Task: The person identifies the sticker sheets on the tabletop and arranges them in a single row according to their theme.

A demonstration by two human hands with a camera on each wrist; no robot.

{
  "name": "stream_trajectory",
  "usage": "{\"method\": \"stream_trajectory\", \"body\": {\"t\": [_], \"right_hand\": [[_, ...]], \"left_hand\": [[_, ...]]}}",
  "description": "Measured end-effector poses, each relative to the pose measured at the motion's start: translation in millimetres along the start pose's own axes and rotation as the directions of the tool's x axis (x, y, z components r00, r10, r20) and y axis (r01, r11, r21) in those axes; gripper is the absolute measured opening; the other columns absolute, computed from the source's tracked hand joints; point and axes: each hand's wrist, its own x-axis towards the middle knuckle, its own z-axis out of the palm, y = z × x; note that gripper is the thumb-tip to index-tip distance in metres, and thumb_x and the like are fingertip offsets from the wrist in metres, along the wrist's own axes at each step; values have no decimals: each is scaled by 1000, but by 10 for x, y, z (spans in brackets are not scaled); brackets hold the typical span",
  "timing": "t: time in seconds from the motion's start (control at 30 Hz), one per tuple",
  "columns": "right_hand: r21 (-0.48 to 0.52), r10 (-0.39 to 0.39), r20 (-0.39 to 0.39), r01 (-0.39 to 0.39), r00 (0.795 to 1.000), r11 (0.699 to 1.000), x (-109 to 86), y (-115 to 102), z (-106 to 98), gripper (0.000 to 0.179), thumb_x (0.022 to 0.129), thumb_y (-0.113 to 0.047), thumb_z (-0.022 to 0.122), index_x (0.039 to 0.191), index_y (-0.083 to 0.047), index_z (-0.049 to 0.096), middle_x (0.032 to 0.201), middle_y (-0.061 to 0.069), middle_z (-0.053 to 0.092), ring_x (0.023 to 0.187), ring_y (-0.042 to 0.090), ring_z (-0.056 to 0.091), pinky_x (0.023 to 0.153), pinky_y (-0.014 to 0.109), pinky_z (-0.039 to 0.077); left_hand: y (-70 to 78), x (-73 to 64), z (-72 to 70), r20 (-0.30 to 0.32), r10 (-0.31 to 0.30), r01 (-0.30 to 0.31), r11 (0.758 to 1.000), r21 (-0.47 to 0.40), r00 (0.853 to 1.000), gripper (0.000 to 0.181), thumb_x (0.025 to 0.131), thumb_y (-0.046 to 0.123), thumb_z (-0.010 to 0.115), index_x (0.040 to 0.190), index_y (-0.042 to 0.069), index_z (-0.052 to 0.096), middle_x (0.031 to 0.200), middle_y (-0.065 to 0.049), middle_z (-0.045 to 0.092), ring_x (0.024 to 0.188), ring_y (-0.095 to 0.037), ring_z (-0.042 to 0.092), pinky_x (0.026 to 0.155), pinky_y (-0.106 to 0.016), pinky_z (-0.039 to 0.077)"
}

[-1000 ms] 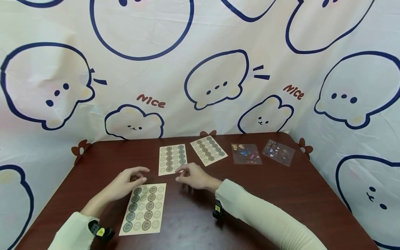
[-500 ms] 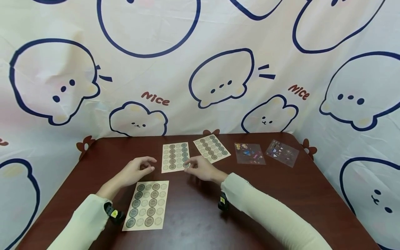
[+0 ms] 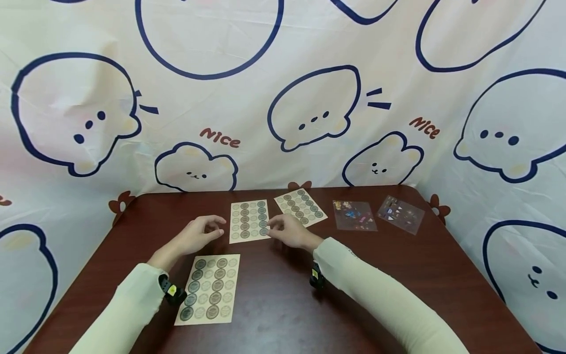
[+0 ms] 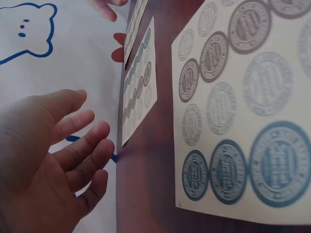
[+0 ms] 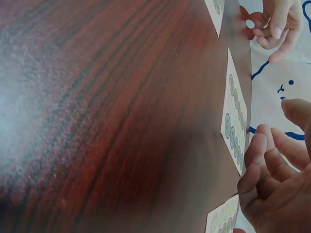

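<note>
My left hand (image 3: 192,238) is held over the table with its fingers loosely bent and nothing in them. It is left of a cream sheet of round stickers (image 3: 249,221) and beyond a nearer sticker sheet (image 3: 209,289), which fills the right of the left wrist view. My right hand (image 3: 292,231) also holds nothing; its fingertips overlap the right edge of the middle sheet in the head view. Loosely bent fingers (image 5: 257,150) show in the right wrist view. A third sticker sheet (image 3: 301,206) lies angled behind the right hand, partly covered by it.
Two clear plastic sheets lie at the back right: one with small colourful pieces (image 3: 354,215), the other with small pale and dark shapes (image 3: 401,214). The dark red-brown table (image 3: 353,305) meets a patterned cloth wall (image 3: 247,108) at the back and sides.
Both hands have moved forward over the table, the left one also to the right, towards the middle sticker sheet. The head view has shifted slightly; the sheets lie as before.
</note>
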Motion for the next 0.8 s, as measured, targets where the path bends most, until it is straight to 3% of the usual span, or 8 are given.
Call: {"method": "stream_trajectory", "body": {"t": [0.17,0.5,0.8], "right_hand": [[16,6,12,-6,1000,1000,32,-19,-28,33,97,-12,65,125,5,65,92,13,71,64,16,58,59,24,47],[-46,19,-2,-19,1000,999,119,38,-74,34,97,-16,66,125,4,66,98,12,71,80,13,60,75,26,50],[-29,46,29,-45,999,999,151,108,-54,36,98,-18,65,128,3,65,93,10,70,69,20,64,67,25,50]], "left_hand": [[28,78,1,8,5,-5,1000,16,1000,36,100,16,61,132,1,61,108,-13,69,94,-22,60,77,-32,49],[103,203,8,38,-1,0,999,39,999,37,100,16,61,134,1,60,111,-14,70,95,-24,60,79,-33,49],[116,293,54,61,-28,24,997,71,998,39,100,16,61,136,1,59,114,-15,68,97,-23,60,84,-37,51]]}}
